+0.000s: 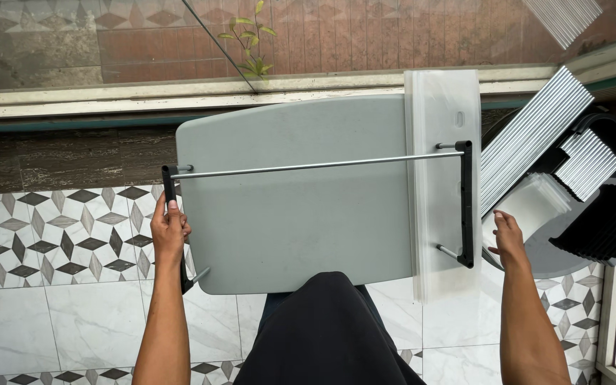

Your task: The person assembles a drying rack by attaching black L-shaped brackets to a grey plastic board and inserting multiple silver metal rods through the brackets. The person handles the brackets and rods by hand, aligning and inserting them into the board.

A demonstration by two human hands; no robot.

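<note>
The fingers (170, 212) of the left hand (168, 232) are closed around a black plastic end bracket (170, 187) that stands at the left edge of a grey rounded plastic tabletop (286, 214), and the thumb lies on top of this bracket. From the bracket a thin silver metal rod (315, 165) runs across the tabletop to a second black plastic end bracket (467, 207) on the right side, which rests on a stack of clear plastic bags (442, 178). Short metal stubs stick out of the lower end of each bracket. The right hand (509, 239) is open with its fingers loosely spread; it holds nothing and hovers just beside the second bracket, not touching it. Further to the right there is a bundle of silver metal rods (529, 146) and a black plastic crate (611, 207) with more rods and dark parts inside. The floor below has white marble tiles (58, 321) with a grey diamond pattern.
</note>
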